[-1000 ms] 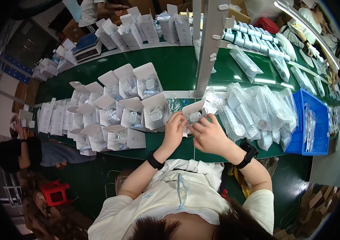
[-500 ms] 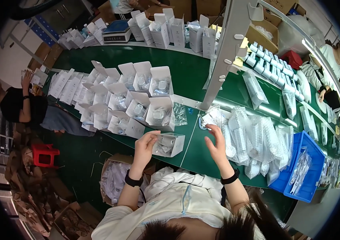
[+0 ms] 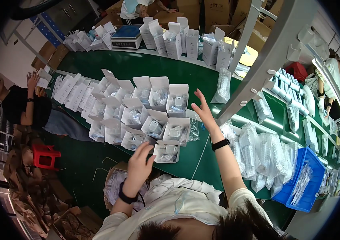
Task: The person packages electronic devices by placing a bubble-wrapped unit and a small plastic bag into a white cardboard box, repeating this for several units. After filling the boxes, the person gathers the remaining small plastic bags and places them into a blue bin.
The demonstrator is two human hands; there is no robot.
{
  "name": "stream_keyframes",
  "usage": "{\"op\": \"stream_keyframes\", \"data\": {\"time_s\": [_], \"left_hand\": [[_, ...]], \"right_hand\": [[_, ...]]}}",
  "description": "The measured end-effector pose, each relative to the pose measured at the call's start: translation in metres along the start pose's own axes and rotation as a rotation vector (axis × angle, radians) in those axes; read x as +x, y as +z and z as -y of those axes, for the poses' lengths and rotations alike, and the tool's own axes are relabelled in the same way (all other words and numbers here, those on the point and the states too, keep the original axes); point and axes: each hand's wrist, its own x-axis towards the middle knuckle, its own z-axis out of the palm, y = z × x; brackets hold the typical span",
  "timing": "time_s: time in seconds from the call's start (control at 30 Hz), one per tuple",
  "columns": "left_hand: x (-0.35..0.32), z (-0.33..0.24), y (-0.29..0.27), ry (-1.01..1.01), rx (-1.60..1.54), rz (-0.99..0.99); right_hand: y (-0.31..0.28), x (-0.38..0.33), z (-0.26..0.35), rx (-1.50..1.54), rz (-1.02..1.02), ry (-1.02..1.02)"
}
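My left hand [image 3: 139, 160] hovers with fingers spread and empty, just left of the nearest open white box [image 3: 167, 151] on the green bench [image 3: 186, 76]; I should steady it squarely. Farther out, my right hand [image 3: 203, 111] hangs open, holding nothing, beside the box rows [image 3: 138, 112].

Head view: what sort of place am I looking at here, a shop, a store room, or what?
Most likely a packing line in a small factory. Rows of open white boxes cover a long green table, clear bagged parts pile beside a blue bin, and another seated person works alongside.
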Motion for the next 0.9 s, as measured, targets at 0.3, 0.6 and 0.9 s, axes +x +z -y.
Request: {"op": "stream_keyframes", "data": {"time_s": [0.3,0.6,0.9], "left_hand": [[0.214,-0.031,-0.125,0.418,0.275,0.211],[0.308,0.077,0.026,0.33,0.308,0.954],[0.31,0.098,0.025,0.259,0.124,0.79]], "right_hand": [[0.028,0.083,-0.015,0.526,-0.139,0.282],[0.041,0.171,-0.067,0.435,-0.22,0.216],[0.005,0.164,-0.083,-1.286,-0.657,0.05]]}}
